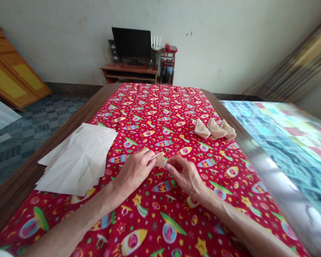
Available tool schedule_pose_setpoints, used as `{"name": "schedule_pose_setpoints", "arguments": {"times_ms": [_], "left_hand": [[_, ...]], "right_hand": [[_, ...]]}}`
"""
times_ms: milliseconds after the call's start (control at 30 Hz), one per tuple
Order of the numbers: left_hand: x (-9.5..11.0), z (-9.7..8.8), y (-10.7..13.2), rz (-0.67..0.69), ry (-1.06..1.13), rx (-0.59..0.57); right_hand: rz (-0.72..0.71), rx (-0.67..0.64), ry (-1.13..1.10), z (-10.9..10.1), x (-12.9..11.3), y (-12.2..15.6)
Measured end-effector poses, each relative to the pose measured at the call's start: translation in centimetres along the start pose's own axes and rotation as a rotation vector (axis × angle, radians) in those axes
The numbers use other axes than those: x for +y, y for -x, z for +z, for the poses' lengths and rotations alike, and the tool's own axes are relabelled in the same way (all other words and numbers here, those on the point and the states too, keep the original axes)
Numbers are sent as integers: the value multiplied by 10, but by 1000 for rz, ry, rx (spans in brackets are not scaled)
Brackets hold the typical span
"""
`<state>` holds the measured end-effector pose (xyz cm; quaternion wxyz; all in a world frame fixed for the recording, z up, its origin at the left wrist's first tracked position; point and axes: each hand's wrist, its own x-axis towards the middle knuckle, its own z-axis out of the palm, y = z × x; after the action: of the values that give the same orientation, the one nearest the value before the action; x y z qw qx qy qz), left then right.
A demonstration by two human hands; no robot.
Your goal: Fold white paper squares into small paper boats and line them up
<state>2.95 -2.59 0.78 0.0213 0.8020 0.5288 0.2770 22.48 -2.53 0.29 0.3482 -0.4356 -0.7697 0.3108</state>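
A small folded piece of beige paper (159,159) is held between both my hands above a red tablecloth (160,107) printed with rockets and stars. My left hand (135,169) pinches its left side with fingers closed. My right hand (183,173) grips its right side, fingers curled. A loose stack of creased white paper sheets (79,157) lies to the left of my left hand. Three folded beige paper shapes (215,129) sit in a row at the right, beyond my right hand.
The wooden table edge (29,171) shows on the left. Across the room stand a low wooden stand (130,71) with a dark monitor (131,43), speakers and a red telephone (171,48). A bed with a checked cover (283,142) lies close on the right.
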Motion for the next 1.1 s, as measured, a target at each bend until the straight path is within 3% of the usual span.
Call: {"name": "schedule_pose_setpoints", "arguments": {"times_ms": [133, 300, 467, 700, 900, 1100], "left_hand": [[11, -11, -7, 146, -38, -173], [26, -8, -7, 225, -81, -246], [19, 2, 0, 190, -24, -131], [11, 4, 11, 209, -23, -142], [-3, 10, 14, 161, 127, -98], [-4, 14, 13, 120, 198, -117]], "right_hand": [[-151, 172, 128, -7, -2, -5], [-337, -9, 417, -17, -2, -7], [-452, -129, 490, -19, 8, -3], [-393, -164, 581, -11, 23, 4], [-348, -141, 560, -8, 14, 6], [-266, -127, 452, 0, 15, 4]]}}
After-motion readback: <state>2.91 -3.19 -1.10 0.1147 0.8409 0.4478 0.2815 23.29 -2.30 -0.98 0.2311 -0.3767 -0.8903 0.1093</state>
